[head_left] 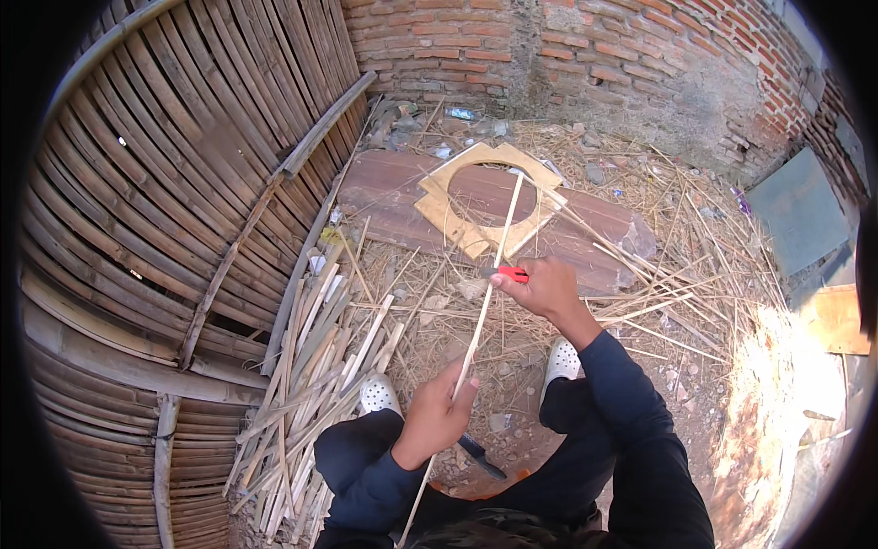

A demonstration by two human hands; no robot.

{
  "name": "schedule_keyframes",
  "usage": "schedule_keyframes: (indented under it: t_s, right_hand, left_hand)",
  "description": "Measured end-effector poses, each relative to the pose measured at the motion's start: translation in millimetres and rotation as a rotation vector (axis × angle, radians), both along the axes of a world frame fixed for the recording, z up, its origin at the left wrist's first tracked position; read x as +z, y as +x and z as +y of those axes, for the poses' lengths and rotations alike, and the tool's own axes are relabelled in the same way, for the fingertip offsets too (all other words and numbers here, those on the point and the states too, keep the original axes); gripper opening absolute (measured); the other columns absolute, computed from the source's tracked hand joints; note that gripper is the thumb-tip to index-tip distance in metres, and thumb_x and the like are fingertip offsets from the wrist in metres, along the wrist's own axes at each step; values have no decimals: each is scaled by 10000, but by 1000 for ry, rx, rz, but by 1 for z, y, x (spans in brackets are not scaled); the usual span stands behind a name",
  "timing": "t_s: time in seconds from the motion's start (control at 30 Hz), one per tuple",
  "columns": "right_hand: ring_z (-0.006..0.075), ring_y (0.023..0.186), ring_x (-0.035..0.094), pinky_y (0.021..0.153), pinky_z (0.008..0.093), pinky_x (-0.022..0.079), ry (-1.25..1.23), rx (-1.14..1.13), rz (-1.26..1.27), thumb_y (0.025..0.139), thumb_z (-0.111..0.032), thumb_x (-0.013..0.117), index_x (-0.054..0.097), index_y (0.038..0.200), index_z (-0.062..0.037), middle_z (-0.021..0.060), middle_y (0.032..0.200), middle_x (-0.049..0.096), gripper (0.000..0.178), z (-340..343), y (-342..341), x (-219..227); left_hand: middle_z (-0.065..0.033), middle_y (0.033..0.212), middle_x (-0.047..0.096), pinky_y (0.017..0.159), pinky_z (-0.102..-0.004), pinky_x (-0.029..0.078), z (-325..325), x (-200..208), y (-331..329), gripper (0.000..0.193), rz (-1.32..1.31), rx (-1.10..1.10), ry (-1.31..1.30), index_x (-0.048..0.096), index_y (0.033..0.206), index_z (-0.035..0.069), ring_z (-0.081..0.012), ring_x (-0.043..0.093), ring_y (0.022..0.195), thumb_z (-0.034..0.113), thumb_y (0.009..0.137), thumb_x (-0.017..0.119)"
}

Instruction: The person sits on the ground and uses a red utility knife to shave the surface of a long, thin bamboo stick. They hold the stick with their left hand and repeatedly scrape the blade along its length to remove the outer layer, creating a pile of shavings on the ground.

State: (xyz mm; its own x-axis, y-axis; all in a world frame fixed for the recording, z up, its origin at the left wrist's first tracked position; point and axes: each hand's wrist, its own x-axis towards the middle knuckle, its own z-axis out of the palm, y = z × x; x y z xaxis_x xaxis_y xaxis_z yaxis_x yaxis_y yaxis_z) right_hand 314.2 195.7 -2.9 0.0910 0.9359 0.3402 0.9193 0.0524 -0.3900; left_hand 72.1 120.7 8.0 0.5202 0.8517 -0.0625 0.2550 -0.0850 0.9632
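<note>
A long, thin bamboo strip [479, 320] slants from my lap up toward a board with a round hole. My left hand [437, 414] is closed around its lower part. Higher up, my right hand [541, 291] grips a red cutter knife [514, 274] with black parts, its end against the strip and the thumb pressing there. The strip's far end lies over the square wooden board [433, 203], which rests on a brown plank [384, 194]. Between my feet a dark knife [482, 457] with a black handle lies on the ground.
Split bamboo pieces [306, 366] are heaped left of my white clog [379, 395]. A slatted bamboo wall [174, 183] rises at the left, a brick wall [631, 64] at the back. Loose strips [654, 293] and shavings litter the ground; a grey panel [797, 210] leans at the right.
</note>
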Motion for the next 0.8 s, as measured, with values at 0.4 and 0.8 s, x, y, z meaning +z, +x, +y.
schedule_keyframes:
  t_s: [0.4, 0.8]
  right_hand:
    - [334, 503, 590, 490, 430, 453, 171, 55, -103, 756, -713, 559, 658, 647, -54, 146, 516, 562, 675, 6, 40, -6]
    - [382, 616, 571, 610, 500, 405, 55, -703, 353, 876, -731, 344, 628, 625, 16, 258, 638, 587, 838, 2, 194, -50]
  left_hand:
    - [3, 708, 525, 606, -228, 397, -8, 23, -9, 355, 67, -86, 28, 523, 1282, -10, -46, 423, 667, 137, 960, 548]
    - [28, 703, 510, 583, -245, 406, -34, -13, -24, 361, -66, -207, 15, 518, 1300, 23, -71, 469, 619, 229, 1005, 492]
